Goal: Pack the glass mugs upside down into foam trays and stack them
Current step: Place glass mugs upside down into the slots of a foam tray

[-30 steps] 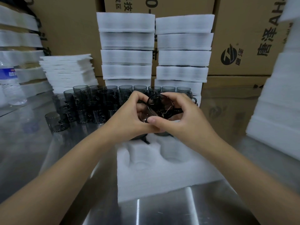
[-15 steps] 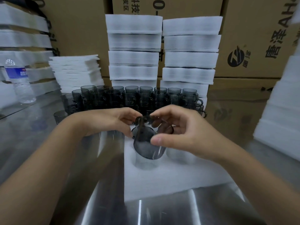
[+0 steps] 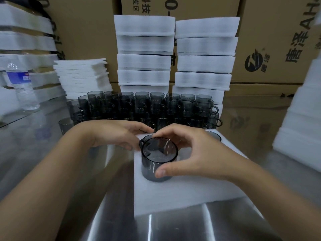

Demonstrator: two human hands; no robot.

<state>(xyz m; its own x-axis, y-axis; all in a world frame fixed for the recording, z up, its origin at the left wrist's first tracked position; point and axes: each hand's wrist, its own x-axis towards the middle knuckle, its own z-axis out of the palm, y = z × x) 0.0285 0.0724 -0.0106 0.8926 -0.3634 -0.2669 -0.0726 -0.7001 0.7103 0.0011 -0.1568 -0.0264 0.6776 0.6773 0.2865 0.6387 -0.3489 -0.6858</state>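
Note:
A smoky grey glass mug (image 3: 156, 164) stands upside down in a pocket of the white foam tray (image 3: 182, 193) on the steel table. My right hand (image 3: 194, 153) grips it, thumb on the near wall and fingers curved round the far side of its base. My left hand (image 3: 114, 134) lies just left of it, fingers stretched toward the mug's handle and far edge and touching there. Behind my right hand, the rim of a second mug (image 3: 214, 135) shows in the tray. Several loose mugs (image 3: 147, 106) stand upright in rows behind the tray.
Two tall stacks of filled foam trays (image 3: 144, 58) (image 3: 205, 58) rise behind the mugs, before cardboard boxes (image 3: 271, 40). A pile of foam sheets (image 3: 83, 75) and a water bottle (image 3: 22, 86) stand at the left. More foam (image 3: 302, 119) is stacked at the right.
The mug, held up between both hands and turned over, has come down into the tray's pocket upside down. My left hand has loosened beside it while my right hand keeps its grip.

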